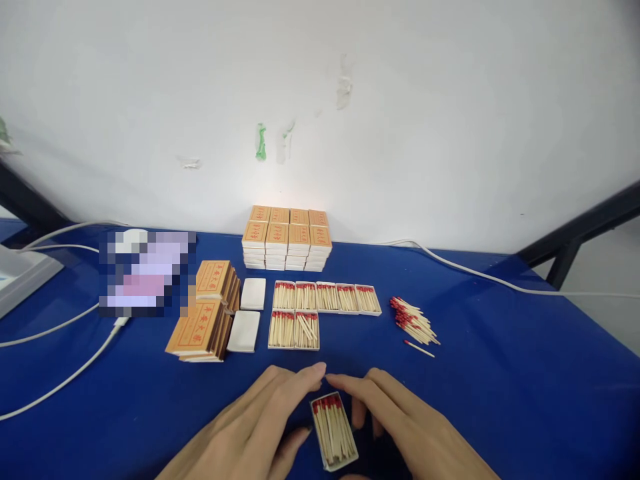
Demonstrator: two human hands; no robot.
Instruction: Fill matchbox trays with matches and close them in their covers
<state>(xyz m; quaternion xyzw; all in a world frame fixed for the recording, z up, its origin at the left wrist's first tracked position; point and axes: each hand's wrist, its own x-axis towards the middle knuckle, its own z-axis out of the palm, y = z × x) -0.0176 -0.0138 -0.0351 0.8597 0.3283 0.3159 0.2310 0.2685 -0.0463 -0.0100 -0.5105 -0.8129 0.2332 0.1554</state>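
A: Where do you have the match tray (342, 465)?

B: Close in front of you, between your hands, set slightly askew. Its matches (333, 427) lie lengthwise, red heads at the far end.

A: And how are your fingers?

B: On your left hand (265, 407), thumb and forefinger are spread wide along the tray's left side. On your right hand (405, 410), the forefinger reaches out while other fingers bend down beside the right wall. Your forefinger tips nearly meet past the far end. Neither hand seems to grip anything; whether you touch the walls, I cannot tell.

A: Which step are you on?

B: By the look of it, you are settling a well-stocked tray between your hands.

A: What does your next move call for?

B: If you shift it, I'd say a light hold on both long walls, kept level: the top is open, so matches could slide out.

A: What lies around you?

B: Just beyond your hands, seven filled trays (295, 331), five behind two. To their right, you have a pile of loose matches (413, 320); to their left, white box parts (243, 331), then orange covers (193, 327). Behind sits a block of matchboxes (287, 233).
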